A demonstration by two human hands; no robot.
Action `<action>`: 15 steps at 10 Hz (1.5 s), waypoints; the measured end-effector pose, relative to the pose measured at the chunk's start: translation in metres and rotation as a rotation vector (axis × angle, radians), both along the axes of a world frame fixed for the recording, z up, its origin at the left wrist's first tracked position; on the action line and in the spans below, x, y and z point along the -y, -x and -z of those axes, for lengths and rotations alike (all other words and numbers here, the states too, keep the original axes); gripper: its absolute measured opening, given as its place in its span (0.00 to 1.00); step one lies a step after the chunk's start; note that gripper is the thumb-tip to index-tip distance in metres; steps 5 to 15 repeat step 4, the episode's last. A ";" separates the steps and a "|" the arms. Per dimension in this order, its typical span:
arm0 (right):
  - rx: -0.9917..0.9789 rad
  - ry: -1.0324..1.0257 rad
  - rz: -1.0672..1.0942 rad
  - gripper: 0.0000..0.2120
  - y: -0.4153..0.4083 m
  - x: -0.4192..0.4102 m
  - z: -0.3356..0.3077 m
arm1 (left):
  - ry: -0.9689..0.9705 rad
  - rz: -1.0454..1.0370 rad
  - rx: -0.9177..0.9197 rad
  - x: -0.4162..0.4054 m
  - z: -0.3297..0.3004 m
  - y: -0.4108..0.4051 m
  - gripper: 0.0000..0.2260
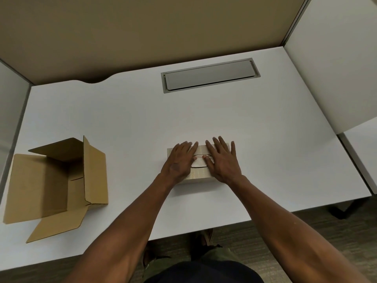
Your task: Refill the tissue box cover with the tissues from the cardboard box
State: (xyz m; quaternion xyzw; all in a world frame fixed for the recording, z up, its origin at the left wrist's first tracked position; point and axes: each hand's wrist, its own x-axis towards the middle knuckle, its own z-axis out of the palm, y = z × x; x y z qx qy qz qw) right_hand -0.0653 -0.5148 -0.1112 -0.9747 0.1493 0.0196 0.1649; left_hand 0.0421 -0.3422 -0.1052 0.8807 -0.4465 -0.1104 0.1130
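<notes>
The tissue box cover [201, 172] is a pale beige box with a silver oval ring around its top slot. It sits on the white desk [265, 139] in front of me. My left hand [180, 160] lies flat on its left half and my right hand [223, 160] flat on its right half, fingers spread, both thumbs at the oval slot. Neither hand holds anything. The brown cardboard box [55, 186] stands at the desk's left with all flaps open; its inside looks empty. No tissues are visible.
A grey cable hatch [210, 75] is set into the desk at the back. Beige and white partition walls [142, 33] enclose the desk at the back and both sides. The desk's front edge runs below my forearms, with carpet beneath.
</notes>
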 end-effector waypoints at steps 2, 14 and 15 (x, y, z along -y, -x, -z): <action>0.008 0.007 0.015 0.34 -0.001 -0.007 -0.009 | 0.009 -0.018 0.021 0.001 -0.001 0.007 0.25; 0.058 0.028 0.018 0.34 -0.011 -0.013 -0.023 | 0.089 -0.075 0.070 -0.001 -0.018 0.008 0.26; 0.058 0.028 0.018 0.34 -0.011 -0.013 -0.023 | 0.089 -0.075 0.070 -0.001 -0.018 0.008 0.26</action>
